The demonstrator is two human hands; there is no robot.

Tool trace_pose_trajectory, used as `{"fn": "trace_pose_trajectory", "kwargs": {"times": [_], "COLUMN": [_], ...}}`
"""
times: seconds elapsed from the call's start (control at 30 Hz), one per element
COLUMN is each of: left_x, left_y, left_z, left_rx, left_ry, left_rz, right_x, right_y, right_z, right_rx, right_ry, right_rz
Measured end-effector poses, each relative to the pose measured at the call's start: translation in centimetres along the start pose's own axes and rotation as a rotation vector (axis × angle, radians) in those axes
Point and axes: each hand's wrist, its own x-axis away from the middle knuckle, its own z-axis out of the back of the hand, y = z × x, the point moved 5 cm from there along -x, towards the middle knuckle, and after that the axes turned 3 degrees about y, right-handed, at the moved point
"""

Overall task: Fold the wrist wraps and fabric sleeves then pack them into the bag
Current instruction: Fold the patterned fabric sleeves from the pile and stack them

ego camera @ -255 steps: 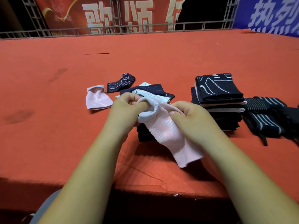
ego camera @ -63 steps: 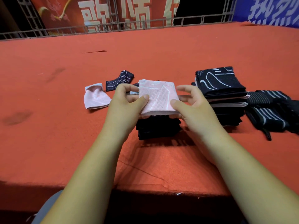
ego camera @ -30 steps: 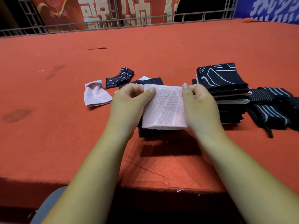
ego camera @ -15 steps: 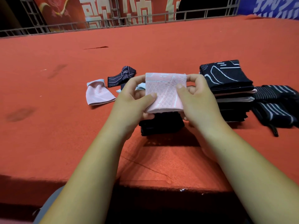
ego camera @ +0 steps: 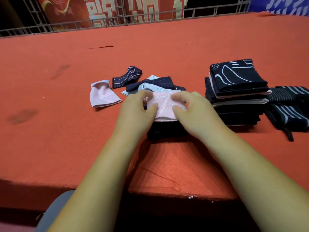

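Note:
A folded pink sleeve point(ego camera: 164, 107) lies on top of a small dark folded pile point(ego camera: 167, 131) near the table's front. My left hand point(ego camera: 135, 113) holds its left edge and my right hand point(ego camera: 195, 114) holds its right edge, fingers curled over the top and thumbs at the near side. Behind them lies a loose heap of navy and light blue sleeves point(ego camera: 153, 83). Left of it, a loose pink sleeve point(ego camera: 102, 96) and a dark patterned sleeve point(ego camera: 127, 77) lie separately. A tall stack of folded pieces point(ego camera: 237, 91) stands at the right.
Dark striped wrist wraps point(ego camera: 287, 111) lie beside the tall stack at the far right. The red felt table point(ego camera: 66, 139) ends in a front edge close to my body. A metal railing point(ego camera: 150, 15) and banners run along the far side.
Over the earlier frames the pink sleeve was folded into a small rectangle in the air. Both hands have now lowered it onto the small dark pile.

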Motion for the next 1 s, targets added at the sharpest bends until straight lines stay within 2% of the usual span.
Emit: {"fn": "trace_pose_trajectory", "kwargs": {"times": [0.2,0.4,0.5,0.63,0.7,0.77,0.87,1.0], "left_x": [0.0,-0.1,-0.4,-0.6,-0.7,-1.2,-2.0,-3.3], "left_y": [-1.2,-1.9,-2.2,-3.4,-4.0,-4.7,-6.6,-11.4], "left_z": [-1.8,-2.7,-2.3,-1.1,-0.4,0.6,2.3,4.8], "left_rx": [-0.126,-0.148,-0.043,0.267,0.293,0.202,-0.091,-0.297], "left_ry": [-0.166,-0.211,-0.184,-0.125,-0.1,-0.064,-0.021,0.024], "left_rz": [0.009,0.006,0.002,0.239,0.283,0.252,0.173,0.223], "right_x": [0.2,0.3,0.2,0.2,0.3,0.6,0.9,1.8], "right_y": [0.4,0.8,1.1,1.0,0.5,-0.5,-2.4,-5.7], "right_z": [-1.4,-1.7,-1.6,-1.1,-0.9,-0.8,-1.5,-4.0], "right_rx": [0.226,0.26,0.216,0.207,0.251,0.273,0.212,0.143], "right_ry": [-0.126,-0.127,-0.122,-0.066,-0.006,0.068,0.097,0.116], "right_rz": [-0.002,-0.032,-0.041,-0.023,0.019,0.101,0.229,0.41]}}
